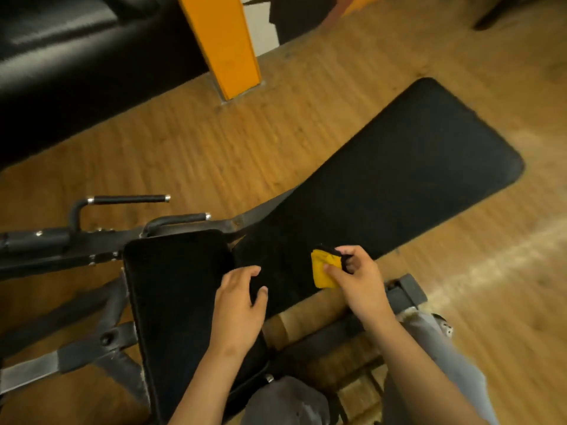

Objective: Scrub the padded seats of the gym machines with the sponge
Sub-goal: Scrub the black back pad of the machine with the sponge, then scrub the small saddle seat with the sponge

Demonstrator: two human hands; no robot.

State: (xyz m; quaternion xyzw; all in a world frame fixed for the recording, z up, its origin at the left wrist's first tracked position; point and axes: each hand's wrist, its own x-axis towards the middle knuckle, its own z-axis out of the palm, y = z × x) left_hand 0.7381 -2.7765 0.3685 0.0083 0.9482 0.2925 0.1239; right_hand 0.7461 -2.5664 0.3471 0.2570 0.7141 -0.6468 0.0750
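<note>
**A:** From the head view, where was the sponge (325,269)?

**B:** In the right hand (360,282). Its fingers (346,250) and thumb were curled round it, pinching the yellow block so that it bunched, with the dark scouring side turned away. It sat at the near end of the long back pad (399,179), close to the right edge. Whether it pressed on the vinyl or hovered just above, I could not tell.

**A:** And the left hand (239,305)?

**B:** It held nothing. Its fingers (249,271) were loosely bent and a little spread, resting where the back pad met the seat pad (171,302).

**A:** How far along did the job look?

**B:** Hard to judge. Both pads were dull black, with no foam, streaks or wet sheen to show which parts had been scrubbed. By the sponge's place, I'd say the work was at the near end of the back pad. The whole stretch toward its far rounded end lay ahead, and probably the seat pad too.

**A:** Any other machines?

**B:** A glossy black cushion (61,41) showed at the top left, beyond the orange post (224,41) standing on the wooden floor (199,142). Nothing showed it had been cleaned, so I counted it as left to do.
</note>
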